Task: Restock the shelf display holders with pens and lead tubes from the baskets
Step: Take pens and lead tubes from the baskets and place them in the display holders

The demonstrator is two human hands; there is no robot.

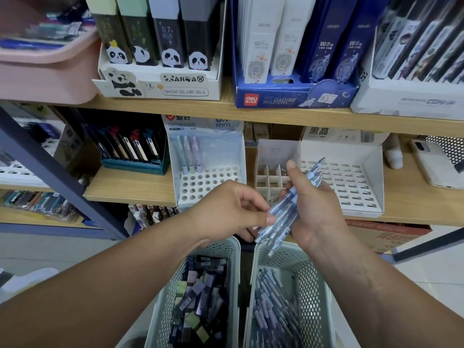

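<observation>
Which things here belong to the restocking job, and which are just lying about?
Job: bundle of pens, held by right hand, pinched by left hand; pen basket; lead tube basket; round-hole holder; slotted holder.
Lying about: phone; pink bin; panda box; blue Deli box.

Two bare forearms are seen, the left forearm [113, 285] entering from about 8 o'clock and the right forearm [389, 292] from about 4 o'clock, both uncovered to the frame edge. The left hand [226, 209] and the right hand [311, 204] are likewise bare, and short, rounded nails are shown on the thumbs. Fine creases and raised tendons are visible at the right wrist.
</observation>
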